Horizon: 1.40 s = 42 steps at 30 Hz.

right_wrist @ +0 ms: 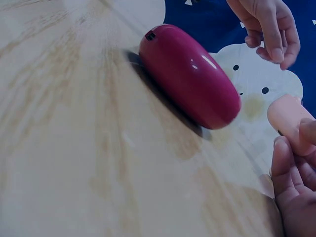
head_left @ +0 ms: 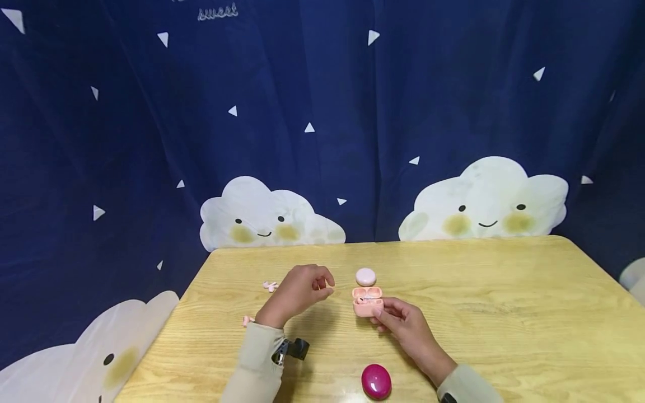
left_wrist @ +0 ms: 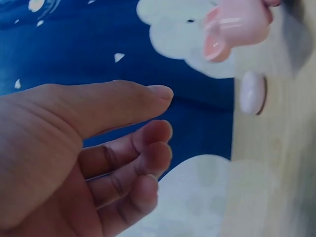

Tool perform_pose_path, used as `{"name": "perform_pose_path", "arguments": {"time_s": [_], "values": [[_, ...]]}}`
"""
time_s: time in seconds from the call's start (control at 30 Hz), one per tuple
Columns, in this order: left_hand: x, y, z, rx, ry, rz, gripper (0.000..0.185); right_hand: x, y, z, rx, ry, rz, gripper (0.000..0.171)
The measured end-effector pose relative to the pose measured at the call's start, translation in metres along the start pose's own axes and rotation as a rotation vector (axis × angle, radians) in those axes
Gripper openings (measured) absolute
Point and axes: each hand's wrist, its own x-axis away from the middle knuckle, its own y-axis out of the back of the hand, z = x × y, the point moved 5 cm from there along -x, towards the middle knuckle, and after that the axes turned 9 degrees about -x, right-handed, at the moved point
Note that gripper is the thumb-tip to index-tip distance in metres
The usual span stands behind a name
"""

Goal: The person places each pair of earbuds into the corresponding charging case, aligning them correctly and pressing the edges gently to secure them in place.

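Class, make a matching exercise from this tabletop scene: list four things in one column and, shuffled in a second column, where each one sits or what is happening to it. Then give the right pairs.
Things
1. open pink earbud case
2. magenta case
3. pale pink oval case
4. pink earbud

Places or states
A. closed, at the near table edge
B. lying loose, left of the left hand
C. held by the right hand
D. closed, just behind the open case

Pairs: 1-C, 2-A, 3-D, 4-B

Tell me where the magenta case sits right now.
In the head view, the magenta case lies at the table's near edge, just left of the right hand's sleeve.
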Motion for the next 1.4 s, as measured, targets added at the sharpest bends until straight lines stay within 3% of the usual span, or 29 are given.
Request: {"name": "perform_pose_path", "arguments": {"time_s": [0.2,0.4,0.63,1.0,1.2,1.4], "values": [[0.009,0.014,0.015,-0.03,0.066,-0.023,0.007,0.004,0.003,-0.002,0.008,-0.013,-0.013,0.035],[0.021,0.038,0.04,-0.07,0.198,-0.12,0.011,0.0,0.001,0.0,0.007,0.011,0.004,0.039],[0.034,0.055,0.063,-0.078,0.301,-0.15,0.009,-0.002,0.001,0.002,0.005,-0.01,0.001,0.038],[0.053,0.064,0.091,-0.093,0.434,-0.08,0.008,-0.003,0.001,0.003,-0.008,-0.02,-0.022,0.032],[0.064,0.064,0.105,-0.079,0.465,0.015,0.01,-0.004,-0.001,0.003,-0.005,0.01,-0.022,0.031],[0.073,0.058,0.115,-0.067,0.475,0.052,0.009,-0.003,0.0,0.001,-0.004,0.009,-0.027,0.029]]}}
